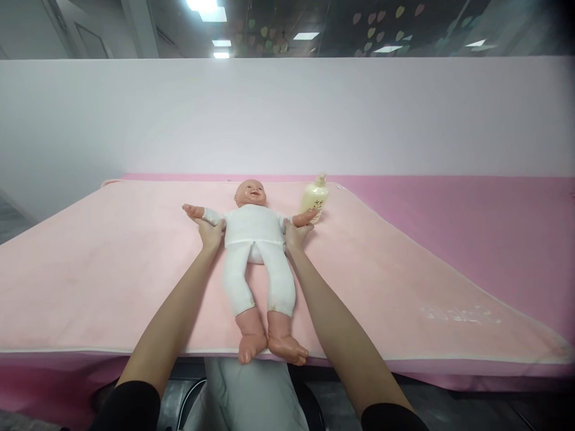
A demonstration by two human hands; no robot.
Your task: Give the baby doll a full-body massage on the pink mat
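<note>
The doll (255,224) lies on its back at the middle of the cloth (112,275), head toward the wall (287,114) and feet toward the person, its arms out to either side. The left hand (211,232) is curled about the doll's arm on that side, thumb up against the white sleeve and fingers mostly hidden beneath. The right hand (295,234) grips the other arm in much the same way, thumb along the inner side near the body; how tightly either hand squeezes cannot be told. Both forearms reach in from the near edge, one along each side of the doll, with black sleeves (135,407) at the elbows. The doll wears a white top and white trousers; its head, hands and feet are bare, and its toes reach over the near edge of the cloth. Just beyond the right hand is a pale yellow bottle (315,194) with a pump top and dark lettering, its lower part overlapped by the doll's hand; whether the two touch is unclear. The cloth is pale pink with a white border and faint white print at lower right, and deeper pink table (494,233) shows beside it.
</note>
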